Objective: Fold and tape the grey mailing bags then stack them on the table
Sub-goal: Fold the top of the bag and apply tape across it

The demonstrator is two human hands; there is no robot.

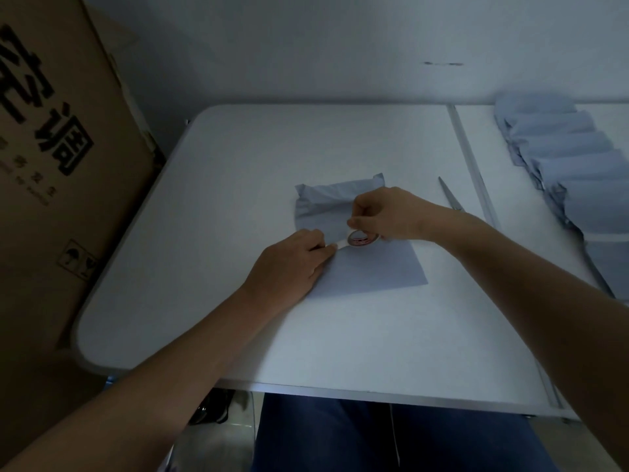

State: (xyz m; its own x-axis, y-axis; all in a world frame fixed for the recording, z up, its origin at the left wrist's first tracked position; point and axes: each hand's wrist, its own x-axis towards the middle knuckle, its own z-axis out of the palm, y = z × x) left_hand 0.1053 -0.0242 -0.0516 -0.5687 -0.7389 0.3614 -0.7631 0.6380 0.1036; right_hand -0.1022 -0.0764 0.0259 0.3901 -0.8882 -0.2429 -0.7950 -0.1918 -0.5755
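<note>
A grey mailing bag (371, 267) lies on the white table (238, 172), its far end folded over and puffed up. My right hand (391, 212) grips a small roll of tape (362, 238) just above the bag's middle. My left hand (289, 264) pinches the free end of the tape, pulled out a short way to the left, at the bag's left edge. A stack of folded grey bags (571, 165) lies fanned out along the table's right side.
Scissors (451, 194) lie on the table just right of my right wrist. A large cardboard box (58, 165) stands against the table's left edge. A seam (473, 172) divides the table's two halves. My legs show below the near edge.
</note>
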